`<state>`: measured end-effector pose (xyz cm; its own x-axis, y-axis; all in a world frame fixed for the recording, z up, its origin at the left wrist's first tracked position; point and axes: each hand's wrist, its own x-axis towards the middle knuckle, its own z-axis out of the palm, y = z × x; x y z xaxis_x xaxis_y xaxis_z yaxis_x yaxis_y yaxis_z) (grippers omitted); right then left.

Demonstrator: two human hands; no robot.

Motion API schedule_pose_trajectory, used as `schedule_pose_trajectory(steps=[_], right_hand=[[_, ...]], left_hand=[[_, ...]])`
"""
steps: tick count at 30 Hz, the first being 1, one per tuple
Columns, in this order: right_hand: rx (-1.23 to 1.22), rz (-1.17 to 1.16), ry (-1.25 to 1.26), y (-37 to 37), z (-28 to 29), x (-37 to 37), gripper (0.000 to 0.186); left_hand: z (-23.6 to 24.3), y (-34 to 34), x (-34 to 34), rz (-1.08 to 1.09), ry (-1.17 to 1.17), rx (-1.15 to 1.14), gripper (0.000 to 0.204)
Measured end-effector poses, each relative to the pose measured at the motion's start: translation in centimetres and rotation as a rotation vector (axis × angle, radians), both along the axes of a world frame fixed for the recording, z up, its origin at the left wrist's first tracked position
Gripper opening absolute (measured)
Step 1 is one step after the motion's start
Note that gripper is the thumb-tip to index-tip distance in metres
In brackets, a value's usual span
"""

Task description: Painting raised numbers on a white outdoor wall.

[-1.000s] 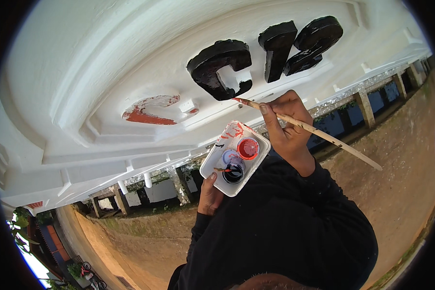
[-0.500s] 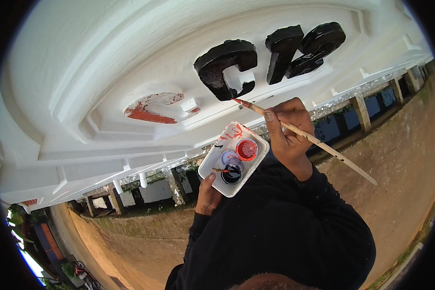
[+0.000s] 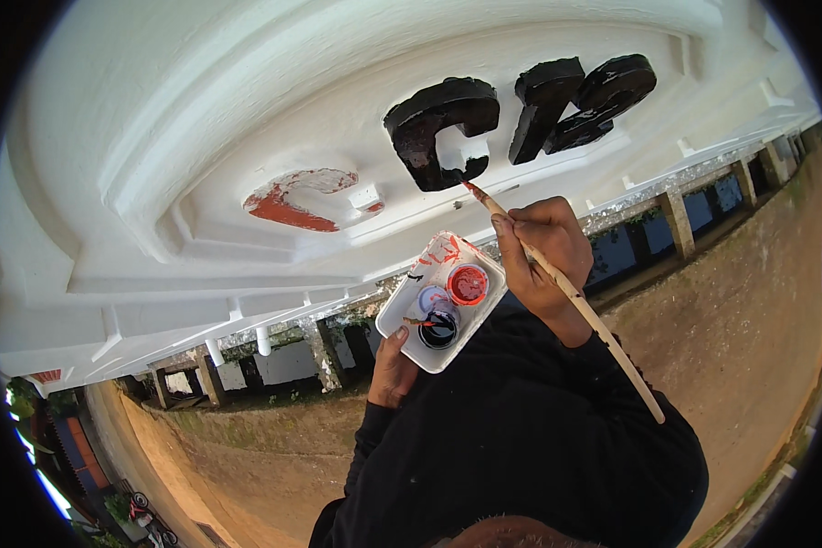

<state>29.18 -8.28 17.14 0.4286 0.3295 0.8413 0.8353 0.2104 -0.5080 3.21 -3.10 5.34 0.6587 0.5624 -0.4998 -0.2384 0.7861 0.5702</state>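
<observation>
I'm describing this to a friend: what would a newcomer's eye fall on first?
Probably the black raised characters on the white wall, upper right of centre. Next, the wooden brush in the right hand, its reddish tip at the leftmost black character. Below, the left hand holds a white tray with a red paint pot and a black paint pot.

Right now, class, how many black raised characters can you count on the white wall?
3: the left black character, by the brush tip; the middle black character; and the right black character, close beside it. No others seem hidden.
</observation>
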Motion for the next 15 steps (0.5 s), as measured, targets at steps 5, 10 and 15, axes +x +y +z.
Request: schedule_pose_trajectory(steps=[5, 10, 15], right_hand=[[-0.050, -0.008, -0.046, 0.4, 0.2, -0.6, 0.025], [-0.166, 0.030, -0.179, 0.2, 0.6, -0.9, 0.026], [-0.236, -0.007, -0.276, 0.3, 1.1, -1.6, 0.026]], left_hand=[[-0.7, 0.0, -0.2, 0.006, -0.004, 0.006, 0.077], [-1.3, 0.2, -0.6, -0.011, 0.010, -0.005, 0.076], [-0.7, 0.3, -0.4, -0.009, -0.007, 0.012, 0.062]])
